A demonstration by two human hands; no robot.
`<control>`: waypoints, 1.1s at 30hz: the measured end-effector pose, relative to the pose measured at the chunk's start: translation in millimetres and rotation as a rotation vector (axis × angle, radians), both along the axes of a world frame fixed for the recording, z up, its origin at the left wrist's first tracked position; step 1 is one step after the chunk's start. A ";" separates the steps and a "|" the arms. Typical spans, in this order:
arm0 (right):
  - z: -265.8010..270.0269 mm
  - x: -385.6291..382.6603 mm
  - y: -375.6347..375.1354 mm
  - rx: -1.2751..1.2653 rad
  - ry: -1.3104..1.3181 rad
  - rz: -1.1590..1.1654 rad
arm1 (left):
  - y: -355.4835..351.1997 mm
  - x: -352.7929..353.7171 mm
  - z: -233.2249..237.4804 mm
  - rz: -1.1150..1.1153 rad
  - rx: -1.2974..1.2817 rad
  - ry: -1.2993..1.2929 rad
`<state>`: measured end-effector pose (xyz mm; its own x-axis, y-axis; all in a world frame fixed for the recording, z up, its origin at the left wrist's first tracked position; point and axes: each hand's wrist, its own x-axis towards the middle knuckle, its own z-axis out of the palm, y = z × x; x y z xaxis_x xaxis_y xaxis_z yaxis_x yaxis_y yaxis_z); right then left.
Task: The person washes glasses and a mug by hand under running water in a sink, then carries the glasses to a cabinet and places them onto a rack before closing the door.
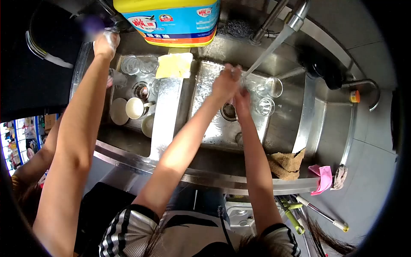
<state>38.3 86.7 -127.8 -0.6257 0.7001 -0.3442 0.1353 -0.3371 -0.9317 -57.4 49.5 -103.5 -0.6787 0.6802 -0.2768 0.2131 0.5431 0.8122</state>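
Water runs from the tap into the middle basin, down onto my two hands. My left hand is at the stream, its fingers smeared by motion. Close below and right of it, my right hand is closed round something clear that I cannot make out. Two clear glasses, one above the other, are just right of my hands. The round drain lies beneath them.
A co-worker's soapy hand is over the left basin, which holds glasses, a white cup and dishes. A yellow cloth lies on the divider near a large detergent container. A brown cloth hangs over the front edge.
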 end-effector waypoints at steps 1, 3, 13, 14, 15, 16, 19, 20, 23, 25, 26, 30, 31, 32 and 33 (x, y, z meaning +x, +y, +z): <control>-4.6 0.8 3.6 -0.001 0.000 0.006 | 10.5 11.8 -12.8 0.003 0.008 0.337; -19.7 7.4 14.7 0.720 -0.116 0.102 | 15.3 23.8 -6.6 0.003 0.010 0.668; 9.4 4.3 -13.4 0.553 -0.243 -0.010 | 3.9 13.5 0.2 -0.174 0.207 0.707; 9.7 4.9 -15.8 0.525 -0.161 0.011 | 0.9 10.8 -1.0 -0.136 0.236 0.583; 9.7 3.8 -13.6 0.504 -0.076 0.034 | 1.5 6.9 -1.4 -0.091 0.270 0.461; 7.8 3.4 -8.8 0.613 -0.311 0.111 | 1.9 5.8 -2.9 -0.094 0.272 0.457; 5.5 -2.0 0.7 0.632 -0.252 0.136 | -4.1 -2.1 -3.6 0.177 0.586 -0.270; 6.5 -5.9 1.9 0.631 -0.252 0.138 | -11.8 -9.4 0.3 0.157 0.561 -0.257; 16.8 -18.7 1.5 0.285 -0.034 0.034 | -26.2 9.3 -9.0 0.400 0.668 -0.399; 26.3 -23.3 -2.3 0.411 -0.021 0.052 | -41.8 11.9 -23.0 0.457 0.575 -0.433; 23.6 -21.2 -1.0 0.468 -0.082 0.181 | -50.1 14.0 -25.1 0.473 0.577 -0.547; 24.1 -18.6 -13.2 0.386 0.021 0.060 | -54.7 24.2 -18.7 0.483 0.529 -0.666; 24.3 -17.8 -13.1 0.385 0.021 0.065 | -53.6 24.6 -14.1 0.468 0.494 -0.605; 24.4 -15.9 -12.2 0.457 -0.073 0.041 | -53.5 29.0 -9.1 0.458 0.516 -0.539; 24.6 -14.3 -11.9 0.528 -0.167 0.015 | -55.3 32.8 -4.0 0.460 0.515 -0.540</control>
<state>24.0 74.7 -103.3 -0.6035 0.7961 -0.0447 0.2972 0.1726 -0.9391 -24.6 -5.8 -107.5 -0.7814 0.5004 -0.3727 -0.4208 0.0184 0.9070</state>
